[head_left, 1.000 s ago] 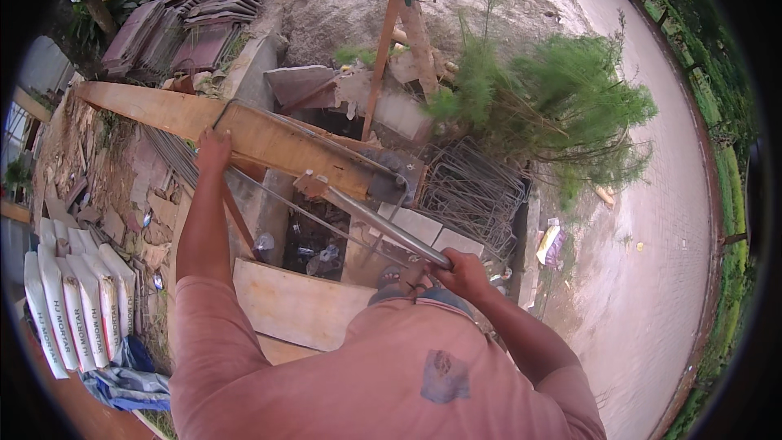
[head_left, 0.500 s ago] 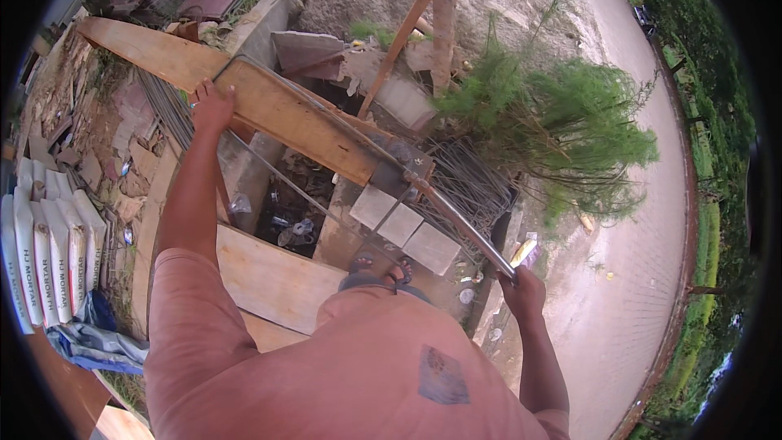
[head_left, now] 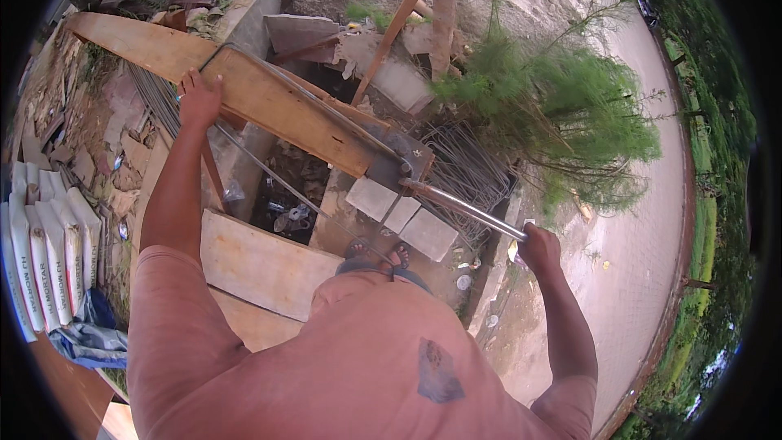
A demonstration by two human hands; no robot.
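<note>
My left hand (head_left: 199,99) is closed on a bent steel rod (head_left: 314,103), resting at the edge of a long wooden plank (head_left: 285,118). One stretch of the rod runs along the plank; another slants down toward my feet. My right hand (head_left: 539,247) grips the end of a shiny metal pipe (head_left: 468,205). The pipe's other end meets the rod at a dark metal plate (head_left: 417,155) fixed at the plank's near end. How pipe and rod join there is too small to tell.
Grey blocks (head_left: 430,236) sit beside my feet. A bundle of bent steel rods (head_left: 464,167) lies under a leafy green branch (head_left: 546,106). Behind the plank is a pit (head_left: 285,195) with rubbish. White sacks (head_left: 50,253) stand at the left, a paved road (head_left: 627,277) runs at the right.
My right hand has swung the pipe's end up and slightly right, away from my body. My left hand still holds the rod; the whole view has shifted a little.
</note>
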